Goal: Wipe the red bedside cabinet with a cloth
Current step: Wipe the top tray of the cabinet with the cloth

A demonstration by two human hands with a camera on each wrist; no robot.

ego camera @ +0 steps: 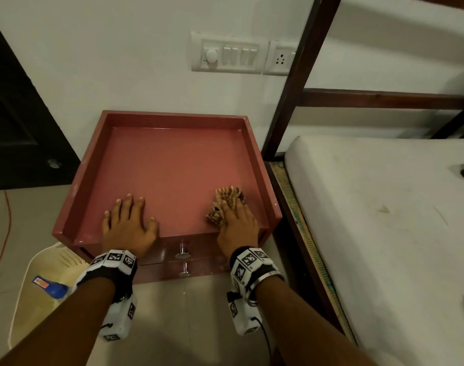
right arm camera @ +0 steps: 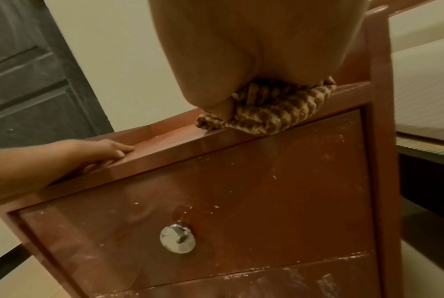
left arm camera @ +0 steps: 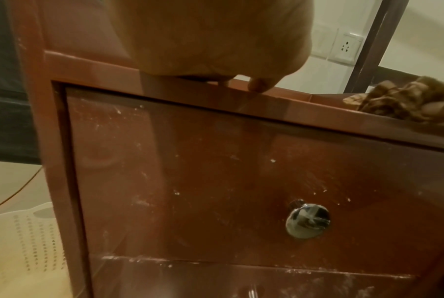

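The red bedside cabinet stands against the wall, its top ringed by a raised rim. My left hand lies flat on the front left of the top, fingers spread and holding nothing. At the front right, my right hand presses down on a bunched brown patterned cloth, fingers over it and thumb tucked into its folds. The right wrist view shows the cloth squeezed under the palm at the front edge. In the left wrist view the cloth sits far right. The scuffed drawer front has a metal knob.
A white mattress on a dark bed frame stands close on the right. A switch panel is on the wall behind, a dark door at left. On the floor lie a cream perforated plastic piece and a red cord.
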